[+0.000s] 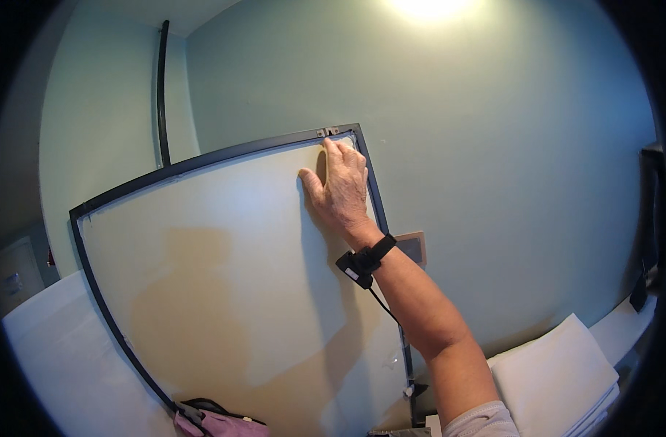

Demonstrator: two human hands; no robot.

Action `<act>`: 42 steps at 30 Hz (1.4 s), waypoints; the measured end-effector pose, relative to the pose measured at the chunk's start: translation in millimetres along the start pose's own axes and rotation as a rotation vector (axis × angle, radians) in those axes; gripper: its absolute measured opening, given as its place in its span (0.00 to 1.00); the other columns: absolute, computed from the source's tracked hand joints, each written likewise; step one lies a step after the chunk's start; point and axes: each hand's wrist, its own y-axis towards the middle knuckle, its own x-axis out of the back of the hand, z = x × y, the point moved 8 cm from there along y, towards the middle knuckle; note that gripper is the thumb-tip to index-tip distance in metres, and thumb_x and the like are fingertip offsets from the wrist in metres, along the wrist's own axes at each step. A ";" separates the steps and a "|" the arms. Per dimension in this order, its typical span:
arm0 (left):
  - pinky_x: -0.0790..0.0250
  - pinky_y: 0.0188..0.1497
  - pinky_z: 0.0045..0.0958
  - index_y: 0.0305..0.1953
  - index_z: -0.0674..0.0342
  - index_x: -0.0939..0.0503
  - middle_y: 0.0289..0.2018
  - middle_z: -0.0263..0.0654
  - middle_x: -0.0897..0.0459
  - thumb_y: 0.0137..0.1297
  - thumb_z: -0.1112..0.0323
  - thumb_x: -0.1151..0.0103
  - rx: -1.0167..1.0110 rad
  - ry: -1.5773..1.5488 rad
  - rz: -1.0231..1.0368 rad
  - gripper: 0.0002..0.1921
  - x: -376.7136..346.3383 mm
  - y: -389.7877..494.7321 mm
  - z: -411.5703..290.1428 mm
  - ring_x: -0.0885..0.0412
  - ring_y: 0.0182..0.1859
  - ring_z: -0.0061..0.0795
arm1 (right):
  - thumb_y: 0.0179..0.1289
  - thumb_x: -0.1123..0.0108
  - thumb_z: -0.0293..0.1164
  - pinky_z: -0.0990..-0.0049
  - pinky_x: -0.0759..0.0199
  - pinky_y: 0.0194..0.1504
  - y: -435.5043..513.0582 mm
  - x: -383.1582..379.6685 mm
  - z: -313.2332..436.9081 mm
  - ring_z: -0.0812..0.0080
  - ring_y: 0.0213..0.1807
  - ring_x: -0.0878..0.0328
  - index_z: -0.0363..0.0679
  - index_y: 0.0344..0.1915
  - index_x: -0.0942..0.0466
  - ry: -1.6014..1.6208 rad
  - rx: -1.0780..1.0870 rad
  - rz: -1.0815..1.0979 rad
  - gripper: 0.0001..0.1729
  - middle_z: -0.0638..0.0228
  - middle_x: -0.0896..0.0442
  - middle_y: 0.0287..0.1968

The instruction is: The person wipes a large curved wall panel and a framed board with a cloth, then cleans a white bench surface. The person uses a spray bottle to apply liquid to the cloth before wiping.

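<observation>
My right hand (341, 183) lies against a large pale panel (245, 262) near its upper right corner, fingers pointing up and thumb apart. The fingertips touch the inner edge of the panel's dark frame (213, 157), just below a small metal bracket (327, 132) fixed on the top rail. On the wrist is a black strap with a small black device (360, 265) and a cable running down from it. The framed panel stands tilted against a light green wall. Shadows fall over its face. My left hand is out of view.
A purple bag (224, 423) with dark trim sits at the panel's lower left corner. Folded white sheets (557, 377) are stacked at the lower right. A dark pole (162, 93) rises behind the frame. A small framed item (415, 247) is partly hidden behind the forearm.
</observation>
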 end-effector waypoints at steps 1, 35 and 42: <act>0.27 0.63 0.43 0.65 0.69 0.26 0.58 0.47 0.22 0.83 0.51 0.45 -0.026 0.016 0.006 0.26 4.6 2.4 7.4 0.24 0.58 0.42 | 0.64 0.24 0.40 0.52 0.38 0.72 -0.8 -2.0 -1.2 0.49 0.72 0.34 0.30 0.72 0.29 0.014 -0.007 0.014 0.43 0.51 0.28 0.69; 0.24 0.61 0.52 0.62 0.64 0.21 0.66 0.56 0.22 0.68 0.63 0.33 -0.174 0.198 0.054 0.24 -59.4 -43.3 11.1 0.21 0.62 0.61 | 0.72 0.36 0.31 0.46 0.48 0.79 -28.0 -28.0 -3.5 0.44 0.81 0.43 0.40 0.76 0.31 0.007 0.098 0.156 0.34 0.47 0.34 0.76; 0.20 0.55 0.39 0.59 0.63 0.23 0.51 0.40 0.18 0.80 0.55 0.40 -0.519 0.640 0.032 0.18 -61.9 -39.8 -61.5 0.15 0.50 0.39 | 0.67 0.33 0.28 0.45 0.47 0.79 -49.5 -37.9 96.3 0.42 0.80 0.40 0.40 0.71 0.25 0.058 0.233 0.226 0.32 0.47 0.32 0.74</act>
